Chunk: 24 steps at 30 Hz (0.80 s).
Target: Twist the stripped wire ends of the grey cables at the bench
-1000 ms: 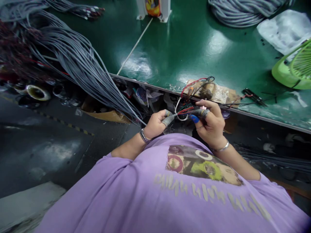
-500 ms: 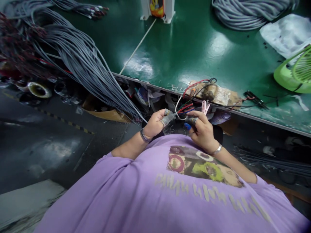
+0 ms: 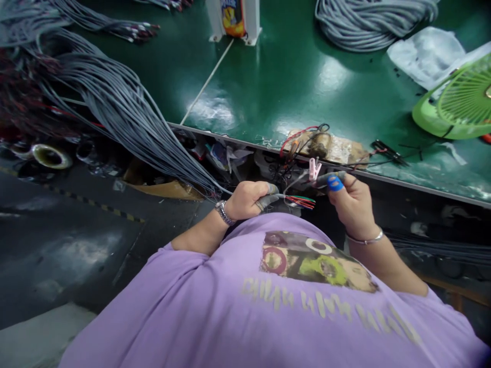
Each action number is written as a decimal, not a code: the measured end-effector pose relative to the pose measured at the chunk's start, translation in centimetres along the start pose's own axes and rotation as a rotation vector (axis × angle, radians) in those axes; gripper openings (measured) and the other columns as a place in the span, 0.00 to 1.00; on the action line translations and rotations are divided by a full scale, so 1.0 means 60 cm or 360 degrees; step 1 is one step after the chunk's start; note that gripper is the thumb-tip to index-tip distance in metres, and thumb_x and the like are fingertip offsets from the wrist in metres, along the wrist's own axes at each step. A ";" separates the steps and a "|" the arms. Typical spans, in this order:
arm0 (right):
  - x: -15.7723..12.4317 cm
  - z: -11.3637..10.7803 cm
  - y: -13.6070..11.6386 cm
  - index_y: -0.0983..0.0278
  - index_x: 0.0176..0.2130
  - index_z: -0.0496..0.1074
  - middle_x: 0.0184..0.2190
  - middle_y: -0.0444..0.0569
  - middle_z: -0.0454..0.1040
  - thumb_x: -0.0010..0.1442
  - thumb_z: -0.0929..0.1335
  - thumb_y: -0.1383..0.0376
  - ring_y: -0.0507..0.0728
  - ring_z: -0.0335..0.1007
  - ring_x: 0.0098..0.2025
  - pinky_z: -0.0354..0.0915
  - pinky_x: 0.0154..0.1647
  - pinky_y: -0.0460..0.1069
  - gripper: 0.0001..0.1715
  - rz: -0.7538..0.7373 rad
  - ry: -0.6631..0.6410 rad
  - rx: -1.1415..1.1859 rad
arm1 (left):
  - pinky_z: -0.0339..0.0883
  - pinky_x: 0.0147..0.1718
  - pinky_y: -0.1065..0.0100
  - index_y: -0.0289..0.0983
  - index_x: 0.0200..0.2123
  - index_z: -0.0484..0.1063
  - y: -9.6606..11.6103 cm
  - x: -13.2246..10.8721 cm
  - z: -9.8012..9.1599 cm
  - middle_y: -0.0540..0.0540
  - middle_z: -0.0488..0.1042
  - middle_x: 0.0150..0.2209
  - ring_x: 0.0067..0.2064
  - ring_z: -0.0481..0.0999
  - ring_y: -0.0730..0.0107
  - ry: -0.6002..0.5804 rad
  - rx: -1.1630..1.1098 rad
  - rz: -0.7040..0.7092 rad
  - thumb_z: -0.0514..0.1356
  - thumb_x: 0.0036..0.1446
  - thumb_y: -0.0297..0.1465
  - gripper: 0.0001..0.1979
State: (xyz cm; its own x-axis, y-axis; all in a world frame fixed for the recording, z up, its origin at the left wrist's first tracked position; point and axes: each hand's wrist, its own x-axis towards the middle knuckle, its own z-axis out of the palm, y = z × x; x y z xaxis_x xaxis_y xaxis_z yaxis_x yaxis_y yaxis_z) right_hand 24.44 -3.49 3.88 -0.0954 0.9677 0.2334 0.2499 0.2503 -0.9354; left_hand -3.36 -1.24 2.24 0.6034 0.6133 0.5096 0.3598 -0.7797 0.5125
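My left hand [image 3: 251, 199] is closed around the end of a grey cable, its thumb and finger wrapped in grey tape. From that grip a fan of thin coloured wires [image 3: 302, 201], red, green and white among them, points to the right. A thin pale strand [image 3: 296, 182] rises from the cable end, passes by a pink clothes peg [image 3: 314, 169] and leads towards my right hand [image 3: 351, 202]. The right fingers are pinched together, with blue tape on the thumb; their grip on the strand is partly hidden. The peg is at the table edge.
Long grey cables [image 3: 115, 87] hang over the edge of the green table [image 3: 276, 87] at left. A cable coil [image 3: 368, 25], a white plastic bag [image 3: 427, 56] and a green fan [image 3: 452, 102] lie at right. Near the edge are taped cardboard [image 3: 341, 150] and black snips [image 3: 389, 152].
My right hand has moved right, away from the cable end, and the pale strand now stretches that way. The coloured wires lie lower and straighter. My left hand keeps its grip.
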 end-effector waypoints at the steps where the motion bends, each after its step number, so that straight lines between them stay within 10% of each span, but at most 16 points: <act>1: 0.003 -0.001 -0.006 0.64 0.35 0.77 0.27 0.48 0.76 0.65 0.67 0.50 0.55 0.74 0.32 0.68 0.32 0.48 0.21 0.0081 -0.0097 0.0067 | 0.67 0.33 0.73 0.34 0.40 0.75 0.002 0.008 -0.001 0.44 0.80 0.33 0.32 0.78 0.72 -0.0028 0.0050 0.0084 0.56 0.67 0.35 0.12; 8: 0.006 0.018 -0.026 0.67 0.33 0.75 0.20 0.42 0.70 0.53 0.76 0.51 0.47 0.57 0.20 0.55 0.20 0.44 0.21 0.0491 -0.0711 0.0359 | 0.63 0.29 0.72 0.35 0.37 0.74 0.022 0.060 0.003 0.45 0.78 0.29 0.30 0.77 0.71 -0.0405 0.0182 0.0271 0.51 0.67 0.38 0.16; 17: 0.009 0.013 0.007 0.63 0.26 0.64 0.16 0.35 0.55 0.50 0.78 0.54 0.44 0.44 0.17 0.42 0.15 0.42 0.23 0.0576 0.0444 0.0821 | 0.67 0.31 0.75 0.34 0.36 0.74 0.015 0.081 -0.002 0.43 0.78 0.30 0.30 0.77 0.73 -0.0773 -0.0845 0.0184 0.56 0.67 0.38 0.14; 24: 0.020 0.007 0.069 0.63 0.26 0.66 0.18 0.41 0.64 0.55 0.72 0.41 0.43 0.45 0.14 0.44 0.12 0.42 0.30 0.0640 0.0558 0.0924 | 0.67 0.32 0.74 0.32 0.35 0.75 0.008 0.067 0.034 0.45 0.76 0.30 0.30 0.73 0.74 -0.0318 -0.0753 -0.0240 0.56 0.66 0.43 0.19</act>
State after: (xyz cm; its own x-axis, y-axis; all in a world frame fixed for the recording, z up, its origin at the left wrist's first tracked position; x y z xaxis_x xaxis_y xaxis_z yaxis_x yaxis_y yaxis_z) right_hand 24.98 -1.30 0.20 0.2290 0.9580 -0.1727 -0.3514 -0.0841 -0.9324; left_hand 0.70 0.60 3.17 0.7102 0.6423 0.2881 0.1206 -0.5143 0.8491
